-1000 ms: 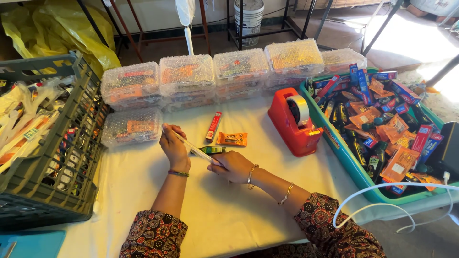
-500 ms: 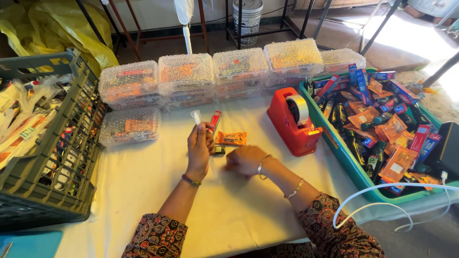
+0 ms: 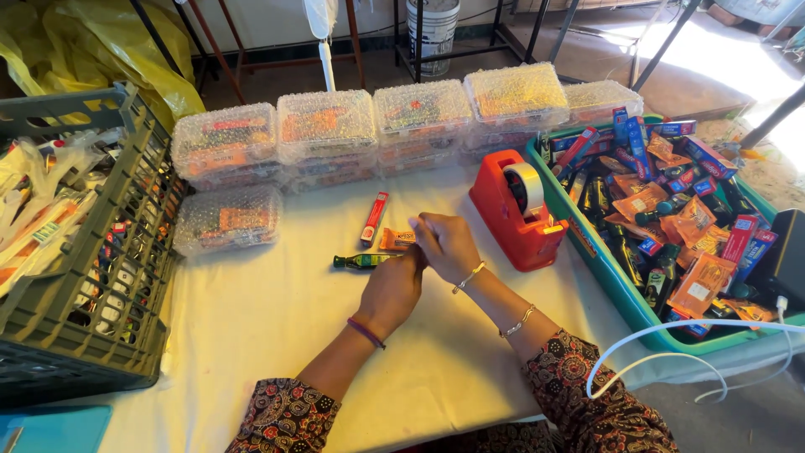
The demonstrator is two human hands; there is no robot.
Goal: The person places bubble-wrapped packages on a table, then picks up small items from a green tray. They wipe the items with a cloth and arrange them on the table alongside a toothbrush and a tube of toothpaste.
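Bare cloth (image 3: 277, 310) lies open left; tape dispenser (image 3: 516, 210) and green tub (image 3: 620, 289) block right.

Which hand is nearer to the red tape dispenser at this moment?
The right hand. It sits just left of the red tape dispenser, a small gap between them. The left hand is lower and farther left, pressed against the right hand.

Red tape dispenser (image 3: 513, 214) stands on the white table (image 3: 251, 327), just beside a green bin (image 3: 625, 294) heaped with assorted packets. A row of bubble-wrapped boxes (image 3: 327, 134) lines the table's far edge; one more (image 3: 228, 220) sits in front. Grey crate (image 3: 109, 277) at left; yellow plastic sheet (image 3: 92, 42) behind; white cable (image 3: 671, 352) at right.
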